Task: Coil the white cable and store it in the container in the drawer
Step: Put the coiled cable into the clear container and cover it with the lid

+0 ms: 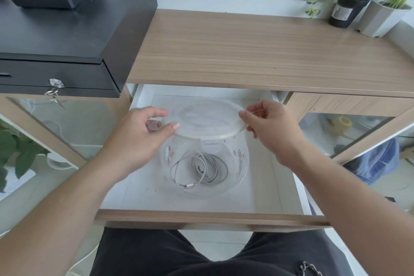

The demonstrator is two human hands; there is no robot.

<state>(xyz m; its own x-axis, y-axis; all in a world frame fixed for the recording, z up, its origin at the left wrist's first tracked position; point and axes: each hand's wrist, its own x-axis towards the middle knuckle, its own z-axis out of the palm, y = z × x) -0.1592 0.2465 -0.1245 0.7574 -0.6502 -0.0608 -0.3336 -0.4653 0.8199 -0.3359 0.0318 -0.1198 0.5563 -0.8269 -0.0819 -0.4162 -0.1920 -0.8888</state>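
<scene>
The white cable (199, 169) lies coiled at the bottom of a clear round container (240, 163) standing in the open white drawer (264, 190). A translucent white lid (206, 119) is held over the container's mouth, tilted slightly. My left hand (143, 132) pinches the lid's left rim between thumb and fingers. My right hand (268, 125) grips the lid's right rim. The container's back wall is hidden by the lid.
The wooden desk top (257, 51) runs above the drawer. A black cash box with keys (53, 89) sits at the left. Potted plants (349, 2) stand at the back right. Glass cabinet doors flank the drawer. A small pink object (153, 125) lies behind my left hand.
</scene>
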